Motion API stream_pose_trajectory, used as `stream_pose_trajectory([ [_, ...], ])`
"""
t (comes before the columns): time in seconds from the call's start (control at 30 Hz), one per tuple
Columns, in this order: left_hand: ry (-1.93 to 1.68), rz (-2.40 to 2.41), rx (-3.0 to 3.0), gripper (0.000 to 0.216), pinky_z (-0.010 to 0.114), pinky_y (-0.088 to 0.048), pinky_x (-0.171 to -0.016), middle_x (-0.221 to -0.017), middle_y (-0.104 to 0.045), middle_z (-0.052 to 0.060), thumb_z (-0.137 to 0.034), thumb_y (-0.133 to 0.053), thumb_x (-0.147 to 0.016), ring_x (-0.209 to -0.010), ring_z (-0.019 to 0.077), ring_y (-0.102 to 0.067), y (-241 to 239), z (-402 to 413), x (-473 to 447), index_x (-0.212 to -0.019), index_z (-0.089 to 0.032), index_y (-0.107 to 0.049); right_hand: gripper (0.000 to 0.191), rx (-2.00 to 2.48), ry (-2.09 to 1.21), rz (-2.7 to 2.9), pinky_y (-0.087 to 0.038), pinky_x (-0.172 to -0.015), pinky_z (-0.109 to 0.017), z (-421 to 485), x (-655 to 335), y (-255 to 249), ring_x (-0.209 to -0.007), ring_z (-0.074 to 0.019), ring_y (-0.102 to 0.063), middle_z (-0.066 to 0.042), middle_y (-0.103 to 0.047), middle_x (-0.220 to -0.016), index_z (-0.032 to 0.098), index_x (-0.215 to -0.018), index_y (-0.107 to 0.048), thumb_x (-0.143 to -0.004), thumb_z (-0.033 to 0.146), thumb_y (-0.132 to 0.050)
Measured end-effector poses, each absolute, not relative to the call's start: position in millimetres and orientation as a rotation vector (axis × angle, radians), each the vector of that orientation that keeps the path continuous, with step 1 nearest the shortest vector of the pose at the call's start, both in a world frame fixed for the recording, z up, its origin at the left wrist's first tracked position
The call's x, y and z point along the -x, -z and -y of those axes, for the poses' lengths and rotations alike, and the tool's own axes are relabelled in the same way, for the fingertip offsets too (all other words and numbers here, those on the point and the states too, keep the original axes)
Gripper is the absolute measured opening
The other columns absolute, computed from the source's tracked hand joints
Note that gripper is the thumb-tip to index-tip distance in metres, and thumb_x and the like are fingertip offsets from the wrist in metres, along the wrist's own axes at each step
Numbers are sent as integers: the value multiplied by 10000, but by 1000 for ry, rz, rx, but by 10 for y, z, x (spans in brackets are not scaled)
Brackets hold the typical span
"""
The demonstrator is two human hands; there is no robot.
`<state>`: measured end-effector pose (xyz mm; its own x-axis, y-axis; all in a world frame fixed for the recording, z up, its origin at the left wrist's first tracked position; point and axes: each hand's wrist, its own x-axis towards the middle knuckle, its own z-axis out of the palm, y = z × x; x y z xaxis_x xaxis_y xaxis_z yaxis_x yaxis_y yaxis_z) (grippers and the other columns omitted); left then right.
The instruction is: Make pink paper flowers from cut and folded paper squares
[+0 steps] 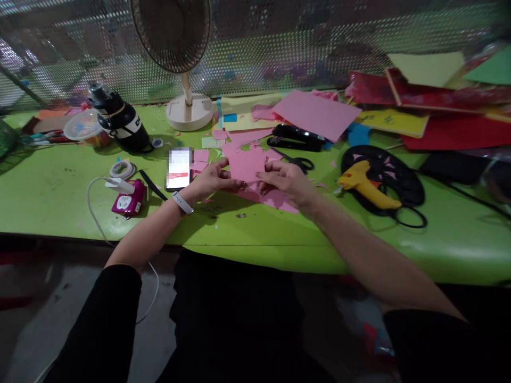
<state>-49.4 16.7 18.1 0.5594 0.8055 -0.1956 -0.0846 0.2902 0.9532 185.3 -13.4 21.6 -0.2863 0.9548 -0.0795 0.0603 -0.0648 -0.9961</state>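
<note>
A small squarish sheet of pink paper (248, 164) is held up over the green table between my two hands. My left hand (213, 176) pinches its left edge, and my right hand (285, 182) grips its lower right corner. Under my hands lies more pink paper (281, 200). Black-handled scissors (302, 163) rest just beyond my right hand, their blades partly covered by paper scraps. To the left of my left hand lies a phone (178, 169) with its screen lit. Small pink paper pieces (200, 155) sit beside the phone.
A black stapler (296, 138) and a larger pink sheet (317, 114) lie behind. At right, a yellow glue gun (369, 186) rests on a black tray (411, 183). A fan (189, 113), black bottle (123, 122), tape roll (122, 169) and corded magenta box (130, 199) stand left.
</note>
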Motion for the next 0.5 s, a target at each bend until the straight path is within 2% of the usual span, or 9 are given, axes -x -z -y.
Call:
stream_pose_trajectory([
  [0.13, -681, -788, -1170, 693, 305, -628, -793, -829, -789, 31, -81, -857, -757, -768, 167, -794, -168, -174, 494, -1350, -137, -502, 287, 1159, -1643, 1383, -643, -595, -300, 128, -1878, -214, -577, -144, -682, -59, -735, -683, 156, -799, -738, -720, 345, -939],
  [0.23, -663, -799, -1184, 622, 284, -622, -783, -816, -781, 23, -75, -857, -751, -760, 152, -786, -168, -162, 485, -1278, -139, -534, 237, 1138, -1661, 1377, -646, -579, -282, 139, -1860, -179, -568, -142, -699, -63, -749, -667, 149, -755, -753, -711, 303, -928],
  [0.33, -652, -794, -1159, 628, 296, -630, -797, -831, -783, 25, -63, -855, -749, -769, 160, -793, -178, -154, 482, -1286, -151, -542, 222, 1119, -1662, 1378, -650, -575, -280, 155, -1838, -182, -553, -140, -697, -62, -751, -655, 151, -719, -752, -712, 293, -922],
  [0.5, -645, -781, -1152, 571, 299, -632, -804, -846, -801, 70, -85, -850, -776, -775, 177, -800, -203, -192, 525, -1250, -135, -537, 195, 1099, -1656, 1414, -657, -599, -285, 125, -1913, -260, -552, -139, -693, -63, -746, -654, 154, -726, -746, -729, 272, -902],
])
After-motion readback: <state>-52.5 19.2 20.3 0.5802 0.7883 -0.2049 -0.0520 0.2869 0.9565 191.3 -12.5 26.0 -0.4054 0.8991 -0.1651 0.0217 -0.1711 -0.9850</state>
